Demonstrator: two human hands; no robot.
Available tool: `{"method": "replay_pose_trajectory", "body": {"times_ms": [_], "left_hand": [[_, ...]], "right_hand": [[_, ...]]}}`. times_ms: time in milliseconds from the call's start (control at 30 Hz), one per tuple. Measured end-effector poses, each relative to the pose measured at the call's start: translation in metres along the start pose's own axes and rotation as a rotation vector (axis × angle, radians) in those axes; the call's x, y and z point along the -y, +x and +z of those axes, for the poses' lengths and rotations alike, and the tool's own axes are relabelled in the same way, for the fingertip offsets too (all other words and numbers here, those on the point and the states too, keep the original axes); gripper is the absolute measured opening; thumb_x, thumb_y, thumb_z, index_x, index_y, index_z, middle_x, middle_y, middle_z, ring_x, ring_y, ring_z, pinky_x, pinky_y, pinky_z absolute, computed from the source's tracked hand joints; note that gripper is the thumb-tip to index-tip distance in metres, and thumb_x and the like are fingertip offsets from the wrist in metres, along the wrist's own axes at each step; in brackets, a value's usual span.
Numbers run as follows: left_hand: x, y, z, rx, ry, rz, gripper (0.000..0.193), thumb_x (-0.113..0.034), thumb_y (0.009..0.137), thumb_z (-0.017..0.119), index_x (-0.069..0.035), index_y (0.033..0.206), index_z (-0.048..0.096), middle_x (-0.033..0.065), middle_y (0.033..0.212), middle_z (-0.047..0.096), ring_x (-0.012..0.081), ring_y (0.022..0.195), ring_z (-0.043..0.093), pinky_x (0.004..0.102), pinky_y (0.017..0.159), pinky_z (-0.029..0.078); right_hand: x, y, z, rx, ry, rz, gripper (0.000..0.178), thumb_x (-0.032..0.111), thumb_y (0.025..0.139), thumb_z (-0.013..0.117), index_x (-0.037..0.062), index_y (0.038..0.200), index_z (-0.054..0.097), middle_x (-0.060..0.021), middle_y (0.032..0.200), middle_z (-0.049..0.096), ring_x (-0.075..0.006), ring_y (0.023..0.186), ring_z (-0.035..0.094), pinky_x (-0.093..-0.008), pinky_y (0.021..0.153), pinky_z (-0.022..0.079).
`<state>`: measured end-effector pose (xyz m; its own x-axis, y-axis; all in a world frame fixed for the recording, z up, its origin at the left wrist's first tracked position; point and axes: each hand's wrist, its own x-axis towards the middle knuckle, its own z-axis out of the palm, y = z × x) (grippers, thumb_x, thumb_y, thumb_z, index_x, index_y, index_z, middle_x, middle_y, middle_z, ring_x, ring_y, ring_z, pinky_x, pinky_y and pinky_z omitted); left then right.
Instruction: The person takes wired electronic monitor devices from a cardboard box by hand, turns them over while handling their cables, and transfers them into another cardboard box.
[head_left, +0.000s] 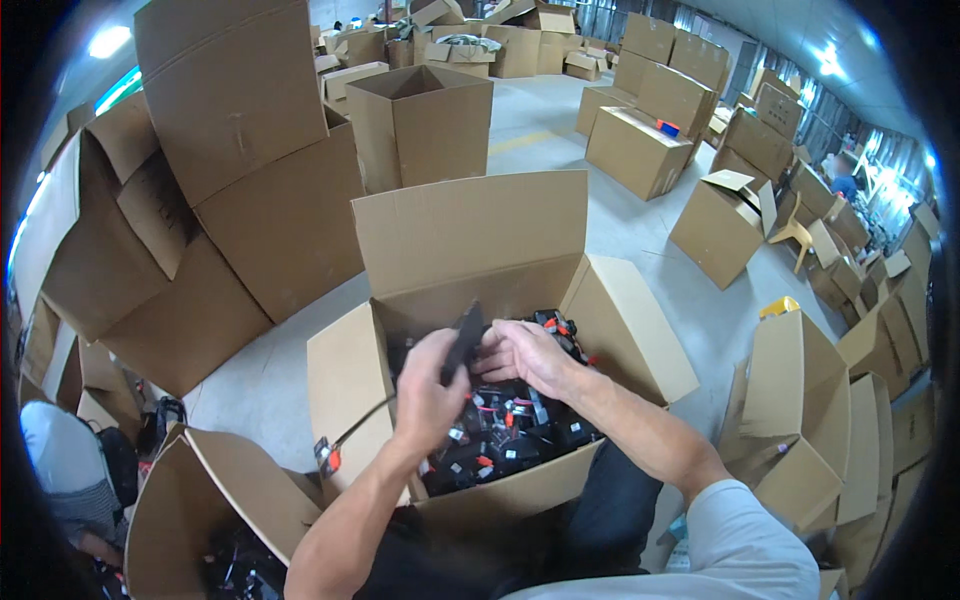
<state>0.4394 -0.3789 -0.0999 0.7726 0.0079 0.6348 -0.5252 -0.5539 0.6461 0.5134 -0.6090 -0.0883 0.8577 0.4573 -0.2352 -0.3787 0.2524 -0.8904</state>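
The flat, narrow, black piece [464, 345], plastic by its look, is above the open, brown cardboard box [470, 225]. My left hand [428, 385] is closed round its lower part; my right hand [525, 355] is half-curled beside it, and I cannot tell whether it grips. A thin black cable [365, 421] runs from my left hand over the box's left flap to an orange-and-black end [332, 459]. I judge the piece light and stiff, best held by its long edges. Inside the box, small black parts [515, 450] show pale labels, unreadably small.
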Motion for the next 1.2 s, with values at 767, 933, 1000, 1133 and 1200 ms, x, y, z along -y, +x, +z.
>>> {"method": "replay_pose_trajectory", "body": {"times_ms": [767, 933, 1000, 1133, 1200], "left_hand": [[0.042, 0.001, 0.021, 0.118, -0.497, -0.573, 0.046, -0.035, 0.120, 0.075, -0.001, 0.151, 0.071, 0.0078, 0.133, 0.076, 0.0151, 0.119, 0.070, 0.0355, 0.111, 0.057], [0.067, -0.007, 0.042, 0.000, -0.359, -0.637, 0.053, -0.042, 0.120, 0.074, 0.001, 0.151, 0.072, 0.0106, 0.129, 0.079, 0.0189, 0.120, 0.071, 0.0383, 0.111, 0.057], [0.073, -0.014, 0.047, 0.017, -0.434, -0.927, 0.059, -0.046, 0.119, 0.078, 0.003, 0.152, 0.071, 0.0108, 0.132, 0.079, 0.0195, 0.122, 0.072, 0.0398, 0.112, 0.057], [0.061, -0.004, 0.050, -0.066, -0.689, -1.014, 0.043, -0.035, 0.117, 0.081, -0.004, 0.147, 0.076, 0.0065, 0.126, 0.081, 0.0164, 0.113, 0.078, 0.0350, 0.101, 0.066], [0.054, 0.002, 0.054, -0.073, -0.707, -0.989, 0.038, -0.030, 0.114, 0.085, -0.006, 0.144, 0.078, 0.0048, 0.121, 0.082, 0.0154, 0.106, 0.080, 0.0344, 0.094, 0.068]], "right_hand": [[-0.019, 0.030, -0.030, -0.157, 0.119, 0.354, 0.051, 0.056, 0.114, 0.069, 0.0107, 0.134, 0.082, -0.0109, 0.125, 0.087, -0.0262, 0.115, 0.082, -0.0524, 0.106, 0.066], [-0.032, 0.042, -0.038, -0.299, 0.104, 0.297, 0.039, 0.040, 0.108, 0.069, 0.0079, 0.128, 0.079, -0.0109, 0.118, 0.082, -0.0265, 0.108, 0.077, -0.0511, 0.103, 0.061], [-0.034, 0.040, -0.037, -0.316, 0.135, 0.278, 0.032, 0.030, 0.106, 0.068, 0.0049, 0.122, 0.079, -0.0100, 0.112, 0.081, -0.0254, 0.107, 0.077, -0.0475, 0.100, 0.062], [-0.046, 0.042, -0.058, -0.229, 0.135, 0.060, 0.024, 0.018, 0.105, 0.067, 0.0028, 0.119, 0.080, -0.0109, 0.123, 0.081, -0.0239, 0.111, 0.078, -0.0458, 0.103, 0.066], [-0.050, 0.044, -0.067, -0.181, 0.080, -0.107, 0.023, 0.013, 0.105, 0.066, 0.0006, 0.115, 0.082, -0.0119, 0.125, 0.081, -0.0242, 0.112, 0.077, -0.0433, 0.105, 0.065]]}}
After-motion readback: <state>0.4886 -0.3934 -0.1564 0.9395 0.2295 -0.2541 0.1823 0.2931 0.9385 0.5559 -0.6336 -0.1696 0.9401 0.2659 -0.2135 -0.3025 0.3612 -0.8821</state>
